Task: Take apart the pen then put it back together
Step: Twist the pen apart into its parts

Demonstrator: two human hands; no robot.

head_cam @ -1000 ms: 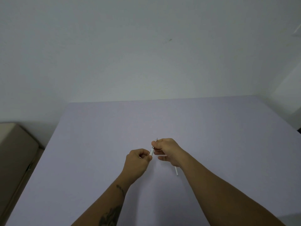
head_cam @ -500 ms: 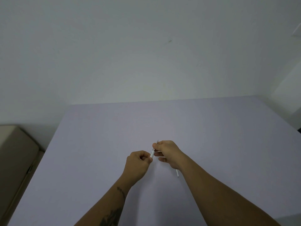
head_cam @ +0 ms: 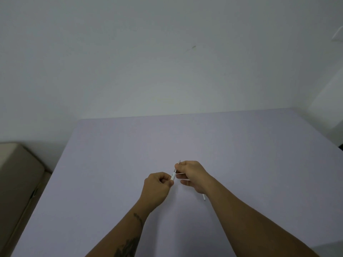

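Note:
Both hands meet over the middle of the lavender table [head_cam: 241,145]. My left hand [head_cam: 157,186] is closed on the lower end of a short white pen section [head_cam: 173,176]. My right hand [head_cam: 193,175] pinches the metal tip [head_cam: 178,163] of that same piece, which points up and away. A thin white tube [head_cam: 204,197] sticks out beneath my right wrist; I cannot tell whether the hand holds it or it rests on the table. The middle of the pen is hidden by my fingers.
A plain white wall [head_cam: 167,62] rises behind the table's far edge. A beige padded seat [head_cam: 16,173] stands off the table's left side. Bare tabletop lies all around the hands.
Both hands have stayed together on the pen piece, with only small finger shifts. The view has dipped slightly.

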